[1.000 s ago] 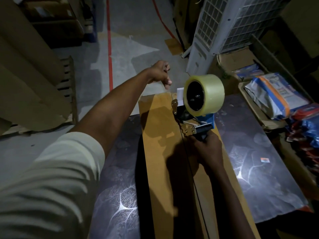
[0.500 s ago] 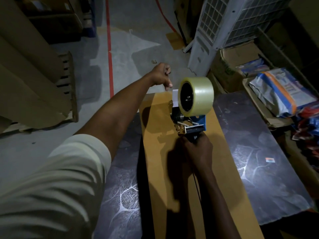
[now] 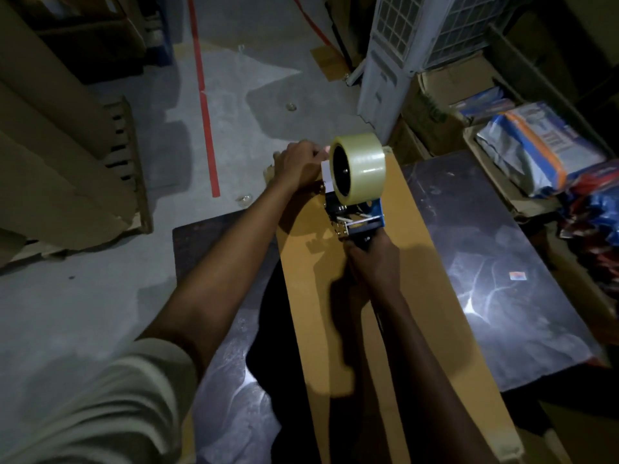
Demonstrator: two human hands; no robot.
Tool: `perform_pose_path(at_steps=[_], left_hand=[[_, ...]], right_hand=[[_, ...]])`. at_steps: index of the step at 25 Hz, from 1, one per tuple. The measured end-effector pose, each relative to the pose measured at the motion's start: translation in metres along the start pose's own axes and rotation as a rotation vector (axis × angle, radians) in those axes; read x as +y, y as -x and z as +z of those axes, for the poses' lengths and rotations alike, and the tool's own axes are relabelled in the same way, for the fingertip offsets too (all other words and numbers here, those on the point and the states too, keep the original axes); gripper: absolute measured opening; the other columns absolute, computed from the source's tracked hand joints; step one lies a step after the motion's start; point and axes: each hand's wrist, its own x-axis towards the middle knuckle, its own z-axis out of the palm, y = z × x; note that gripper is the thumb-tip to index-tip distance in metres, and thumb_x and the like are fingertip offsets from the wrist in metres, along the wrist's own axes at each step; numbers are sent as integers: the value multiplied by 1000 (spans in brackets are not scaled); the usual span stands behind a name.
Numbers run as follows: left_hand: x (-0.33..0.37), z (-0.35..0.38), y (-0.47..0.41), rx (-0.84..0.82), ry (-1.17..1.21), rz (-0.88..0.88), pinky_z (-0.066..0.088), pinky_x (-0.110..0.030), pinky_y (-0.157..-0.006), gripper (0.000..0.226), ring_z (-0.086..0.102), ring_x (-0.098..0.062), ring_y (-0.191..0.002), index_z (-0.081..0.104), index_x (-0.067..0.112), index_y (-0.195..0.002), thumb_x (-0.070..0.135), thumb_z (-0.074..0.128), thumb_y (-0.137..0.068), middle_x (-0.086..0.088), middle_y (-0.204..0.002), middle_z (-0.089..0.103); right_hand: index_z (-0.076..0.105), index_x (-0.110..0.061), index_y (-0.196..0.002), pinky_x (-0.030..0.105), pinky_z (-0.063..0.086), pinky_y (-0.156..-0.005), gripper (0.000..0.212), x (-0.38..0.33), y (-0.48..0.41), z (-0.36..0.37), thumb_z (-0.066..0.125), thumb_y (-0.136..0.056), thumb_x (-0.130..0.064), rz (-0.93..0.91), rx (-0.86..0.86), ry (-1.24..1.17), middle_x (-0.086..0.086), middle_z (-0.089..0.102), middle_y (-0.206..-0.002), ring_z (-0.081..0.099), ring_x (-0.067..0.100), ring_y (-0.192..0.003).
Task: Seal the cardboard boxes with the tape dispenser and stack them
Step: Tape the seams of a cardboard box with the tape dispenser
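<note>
Where concrete floor [image 3: 100,296] ends, dark tabletop [image 3: 502,262] bears box [image 3: 301,256].

This was a warehouse packing area: a bare concrete floor [image 3: 100,296] marked with a red tape line [image 3: 204,105], flattened cardboard sheets [image 3: 50,145] stacked at the left, open cartons [image 3: 432,105] and bagged goods [image 3: 536,145] piled at the right beside a white cooler unit [image 3: 395,61], and a dark worktable [image 3: 502,262] carrying a long cardboard box [image 3: 428,296] with a tape dispenser [image 3: 356,189] on it
</note>
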Motion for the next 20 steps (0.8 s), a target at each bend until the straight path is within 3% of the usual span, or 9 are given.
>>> perform_pose_path(at_steps=[1,3,5,8,11,14,18,20], left_hand=[[-5,2,10,0,47,12,36,-49,-106,39,64,-32,-99,64,24,-70,43,44,-97,-5,-91,72],[-12,0,17,-11,56,17,33,-45,-109,41,61,-32,-115,77,25,-102,45,41,-99,-7,-116,74],[-10,-1,12,-65,1,-3,29,-44,-114,39,55,-34,-127,72,21,-123,38,43,-104,-12,-134,65],[-9,-2,3,-120,-57,-44,26,-49,-115,43,55,-38,-124,70,13,-120,40,40,-105,-18,-131,64],[-11,-5,3,-150,-80,-57,21,-47,-114,50,50,-35,-131,66,20,-130,51,35,-106,-14,-141,59],[-7,-10,6,-176,-69,-74,18,-46,-116,54,41,-33,-141,57,21,-143,53,33,-107,-11,-153,48],[-4,-11,8,-182,-49,-96,16,-43,-117,54,38,-32,-143,54,21,-145,53,33,-107,-11,-155,45],[-4,-9,10,-172,-43,-99,18,-42,-116,55,36,-33,-143,54,19,-145,53,33,-107,-11,-155,45]], right_hand=[[63,-9,-121,28,42,-75,37,0,-1,0,71,-89,-26,-3,-15,4,12,73,-112,67,30,-102],[67,-10,-108,31,51,-77,37,-4,-2,-1,70,-86,-40,27,-64,39,8,73,-99,68,26,-89],[69,-12,-89,44,61,-73,45,0,-5,-2,64,-76,-55,46,-102,52,7,75,-84,72,30,-77],[70,-10,-75,49,61,-64,39,-1,-3,-8,63,-72,-48,30,-90,20,7,72,-67,71,30,-63],[68,-5,-70,51,57,-50,28,-9,3,-15,66,-76,-32,37,-65,-39,13,70,-63,67,28,-49],[68,-5,-72,49,59,-56,29,-4,15,-20,67,-76,-34,20,-51,23,14,70,-67,69,33,-59],[72,-7,-91,37,54,-73,34,20,40,-29,69,-84,-40,27,-68,114,12,73,-88,68,31,-83],[70,-6,-92,36,50,-71,41,36,51,-33,68,-82,-46,22,-71,121,14,71,-89,66,33,-86]])
